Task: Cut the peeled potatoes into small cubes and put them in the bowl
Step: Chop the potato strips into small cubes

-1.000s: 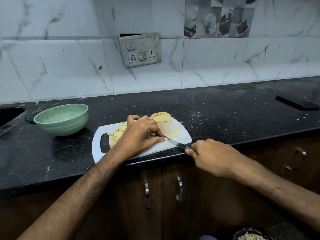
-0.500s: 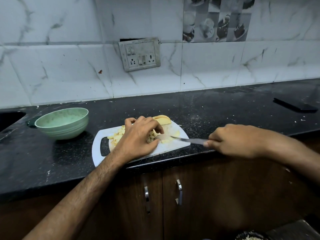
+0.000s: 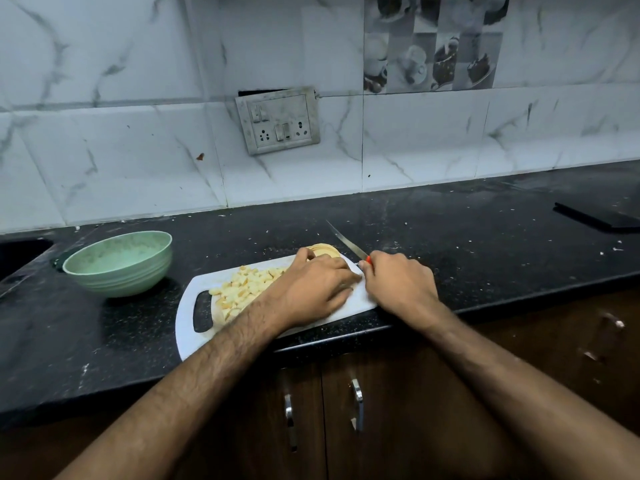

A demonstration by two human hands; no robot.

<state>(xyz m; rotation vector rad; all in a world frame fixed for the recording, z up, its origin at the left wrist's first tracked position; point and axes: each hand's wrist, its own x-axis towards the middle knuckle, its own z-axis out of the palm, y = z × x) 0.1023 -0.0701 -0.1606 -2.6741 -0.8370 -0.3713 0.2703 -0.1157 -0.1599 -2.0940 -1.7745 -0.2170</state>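
Sink: a dark basin (image 3: 20, 252) set into the far left of the black table (image 3: 450, 237).
Bowl: a pale green bowl (image 3: 119, 263) stands on the table left of the cutting board, apart from it; no potato shows inside it.
Cutting board: a white board (image 3: 188, 323) with a handle slot at its left end lies at the table's front edge.
Potato cubes: a heap of small yellow cubes (image 3: 246, 285) sits on the left half of the board, just beside the left wrist.
Left hand: the left hand (image 3: 317, 289) lies palm down on the board with fingers spread and lightly bent, fingertips at the sliced potato; whether it grips anything cannot be told.
Sliced potato: a fanned stack of slices (image 3: 325, 251) sits at the board's far edge.
Right hand: the right hand (image 3: 398, 282) is curled round the orange handle of the knife (image 3: 346, 242), blade pointing up and away to the left, clear of the board.
Wall: a switch-and-socket plate (image 3: 278, 121) on marble tiles.
Far right: a flat black object (image 3: 599, 216) on the table.
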